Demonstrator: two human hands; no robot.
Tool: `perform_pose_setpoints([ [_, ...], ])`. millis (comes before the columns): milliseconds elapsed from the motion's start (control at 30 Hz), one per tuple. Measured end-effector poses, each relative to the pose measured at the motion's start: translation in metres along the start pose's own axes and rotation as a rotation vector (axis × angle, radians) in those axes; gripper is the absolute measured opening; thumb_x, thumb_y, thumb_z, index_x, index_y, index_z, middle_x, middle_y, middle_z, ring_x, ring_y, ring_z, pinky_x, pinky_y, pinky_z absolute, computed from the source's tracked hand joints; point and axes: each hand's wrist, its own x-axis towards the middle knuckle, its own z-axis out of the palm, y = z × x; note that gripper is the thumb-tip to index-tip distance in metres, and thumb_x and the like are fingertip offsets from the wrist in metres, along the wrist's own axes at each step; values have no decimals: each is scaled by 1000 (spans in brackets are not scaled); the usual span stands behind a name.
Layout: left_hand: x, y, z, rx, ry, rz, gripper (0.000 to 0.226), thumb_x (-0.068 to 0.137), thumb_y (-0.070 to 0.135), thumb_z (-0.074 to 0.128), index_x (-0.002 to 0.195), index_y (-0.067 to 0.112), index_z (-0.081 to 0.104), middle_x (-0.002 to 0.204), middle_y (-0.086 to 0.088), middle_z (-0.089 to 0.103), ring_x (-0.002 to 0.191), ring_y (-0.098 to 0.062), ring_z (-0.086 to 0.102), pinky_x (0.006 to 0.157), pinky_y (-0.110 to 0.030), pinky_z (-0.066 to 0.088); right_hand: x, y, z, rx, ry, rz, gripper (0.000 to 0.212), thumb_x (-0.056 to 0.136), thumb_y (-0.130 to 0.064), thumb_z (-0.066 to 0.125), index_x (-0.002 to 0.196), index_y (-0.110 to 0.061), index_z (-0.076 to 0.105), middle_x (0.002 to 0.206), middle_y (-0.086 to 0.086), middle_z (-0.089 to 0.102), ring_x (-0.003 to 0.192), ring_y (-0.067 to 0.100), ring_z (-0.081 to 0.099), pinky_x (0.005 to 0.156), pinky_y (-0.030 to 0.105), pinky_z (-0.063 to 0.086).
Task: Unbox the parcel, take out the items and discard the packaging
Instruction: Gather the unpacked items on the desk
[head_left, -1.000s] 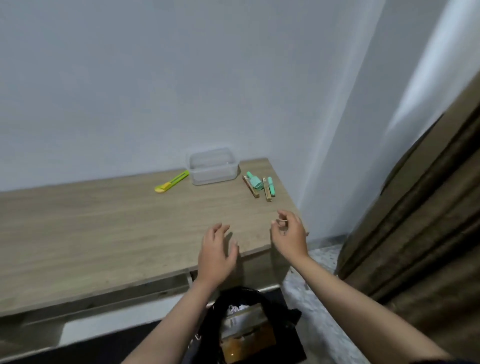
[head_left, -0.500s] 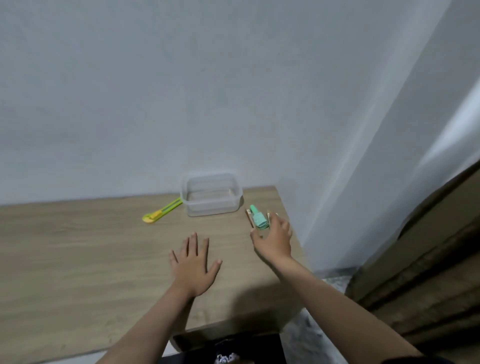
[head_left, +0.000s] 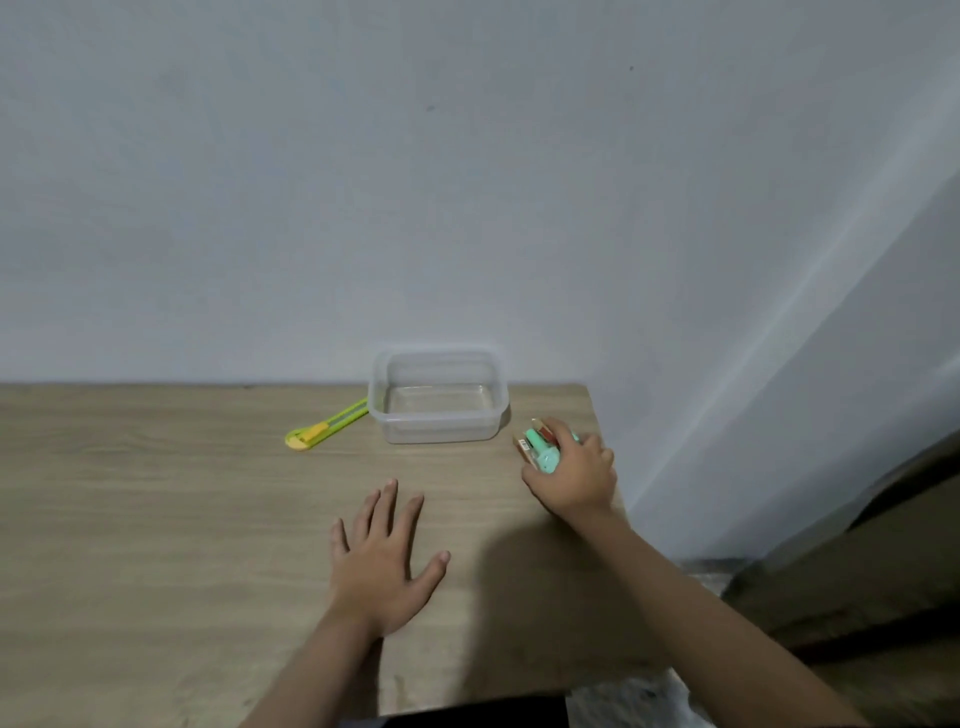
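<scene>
The person's right hand (head_left: 574, 475) is down at the far right corner of the wooden worktop (head_left: 156, 519), its fingers curled over a small bunch of mint-green items (head_left: 543, 451) that lie there; the thumb comes in from the near side and the fingers close over the far side, so the hand has them gathered in its hold. What shows past the fingers is a mint-green piece with a rounded end, a lighter strip beside it with a small printed label, and a bit of red-brown behind; I cannot make out how many pieces there are or exactly what they are. The left hand (head_left: 382, 561) lies flat on the worktop nearer the middle, palm down, fingers straight and spread, thumb out to the right, with nothing under or in it. Just beside the right hand, toward the wall, stands a clear plastic container (head_left: 439, 396) with no lid and nothing inside that I can see; it sits close against the back edge of the worktop. To its left lies a yellow-green box cutter (head_left: 324, 426), angled so that its thin end reaches up to the container's left wall, touching it or nearly so. A pale wall (head_left: 467, 182) rises behind, and brown curtain fabric (head_left: 883, 571) hangs off to the right, well apart from the worktop.
</scene>
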Motion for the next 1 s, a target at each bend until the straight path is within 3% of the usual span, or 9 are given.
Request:
perform_pose_setpoints([
  [167,0,1,1,-43,40,10,77,74,74,31,143,40,23,158,8,7,145,-18,6,112,-57,9,5,6,-13,174,-58,-57,71,58,-39,68,124,-48,42,104,2,54,99,21,56,77,28,45],
  [367,-2,1,2,-32,85,14,75,74,72,37,140,40,31,157,7,16,144,-18,15,109,-59,16,1,-4,-36,348,-59,-152,83,51,-34,73,125,-50,37,109,-12,60,96,10,60,83,32,54],
  [533,-1,1,6,-34,106,15,73,72,72,43,137,40,37,155,7,24,141,-17,21,106,-59,22,9,-53,-73,453,-123,-350,81,57,-18,81,123,-48,44,105,-26,58,93,-4,60,69,7,48],
  [767,0,0,8,-30,69,5,75,69,73,47,136,41,37,154,6,26,139,-12,16,104,-58,27,63,-131,-63,298,-298,-584,82,55,-26,81,126,-44,44,117,-14,60,101,11,59,86,29,51],
  [933,1,-1,7,-22,87,12,75,71,75,44,138,45,30,156,9,19,140,-9,8,106,-56,22,89,-148,-18,191,-538,-593,83,55,-26,83,129,-38,46,123,-14,57,109,8,54,92,25,45],
  [1000,2,-2,4,-3,63,18,75,69,75,46,136,43,35,153,5,28,138,-12,17,100,-57,32,93,-143,-2,164,-586,-576,82,57,-24,83,130,-34,47,125,-11,57,112,9,54,94,23,44],
])
